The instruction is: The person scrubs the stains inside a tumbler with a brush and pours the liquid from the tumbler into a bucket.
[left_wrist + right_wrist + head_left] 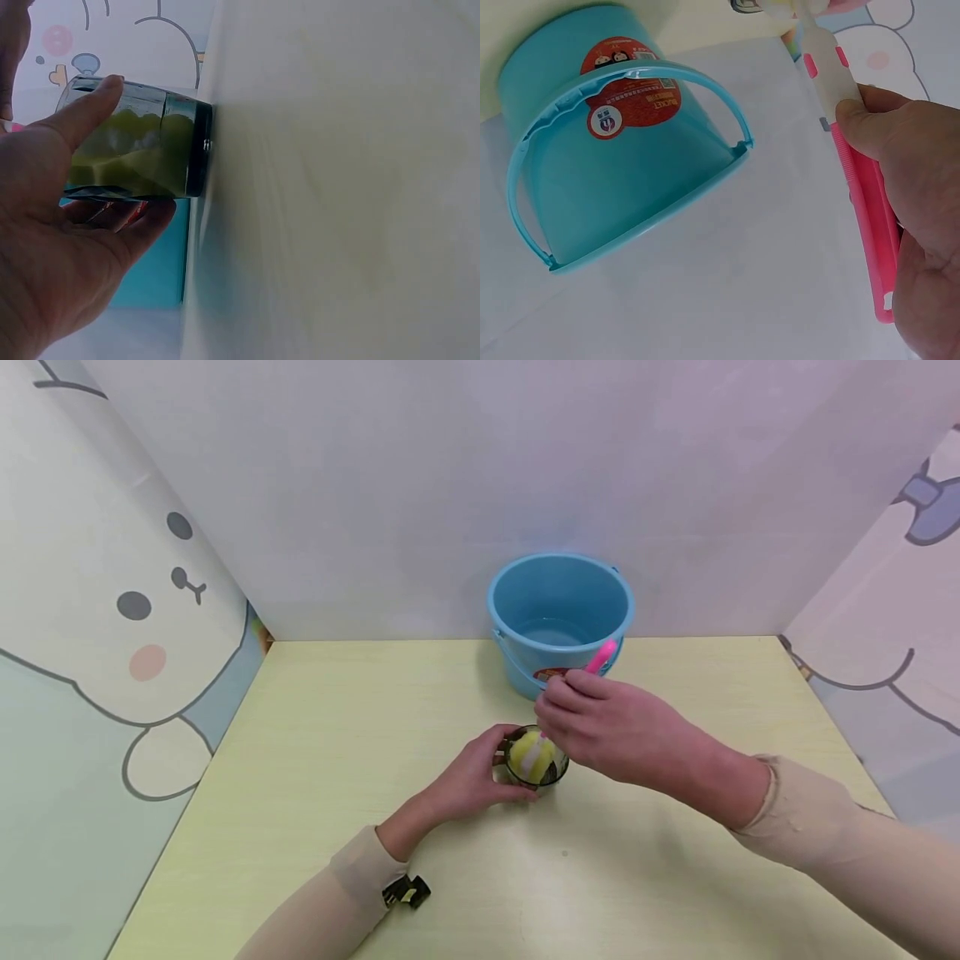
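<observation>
One glass [169, 146], upright on the desk [337, 735], which my left hand [474, 778] wraps round, and one pink-handled brush [862, 184], which my right hand [622, 727] grips, long axis slanting down leftward from that hand, its yellow sponge head [527, 758] inside the glass.

Blue bucket [558, 589], glass [142, 146] on yellow table [375, 727]

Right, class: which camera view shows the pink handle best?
The right wrist view: the pink handle shows along its length, partly behind the right hand. The head view shows mainly its end; the left wrist view, only a pink sliver.
</observation>
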The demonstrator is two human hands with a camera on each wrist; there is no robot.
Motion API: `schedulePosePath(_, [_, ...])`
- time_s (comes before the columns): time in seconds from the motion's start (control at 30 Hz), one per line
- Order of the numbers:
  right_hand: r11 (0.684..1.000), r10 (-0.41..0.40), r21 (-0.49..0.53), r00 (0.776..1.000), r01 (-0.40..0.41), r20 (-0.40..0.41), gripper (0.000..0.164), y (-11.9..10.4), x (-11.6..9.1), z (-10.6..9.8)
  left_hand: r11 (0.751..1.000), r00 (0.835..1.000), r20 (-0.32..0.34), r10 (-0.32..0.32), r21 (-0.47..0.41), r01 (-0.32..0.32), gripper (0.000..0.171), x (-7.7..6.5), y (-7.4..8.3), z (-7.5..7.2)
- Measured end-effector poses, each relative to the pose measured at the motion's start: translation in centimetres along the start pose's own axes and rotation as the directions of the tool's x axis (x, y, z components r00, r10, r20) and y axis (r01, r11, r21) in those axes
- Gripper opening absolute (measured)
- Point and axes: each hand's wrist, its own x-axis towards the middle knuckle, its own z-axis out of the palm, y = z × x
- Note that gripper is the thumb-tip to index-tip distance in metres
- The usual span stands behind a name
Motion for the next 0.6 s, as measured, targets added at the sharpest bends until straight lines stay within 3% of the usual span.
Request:
schedulePosePath(0.43, [1.0, 0.02, -0.005, 0.998, -0.02, 0.054, 0.068, 0.53, 0.27, -0.1, 1.0, 1.0, 0.001, -0.007, -0.004, 0.007, 0.085, 0.04, 0.06, 0.03])
schedulePosePath(0.6, [1.0, 0.023, -0.002, 0.998, -0.023, 0.066, 0.063, 0.77, 0.15, -0.22, 1.0, 1.0, -0.003, -0.008, -0.001, 0.008, 0.085, 0.05, 0.11, 0.03])
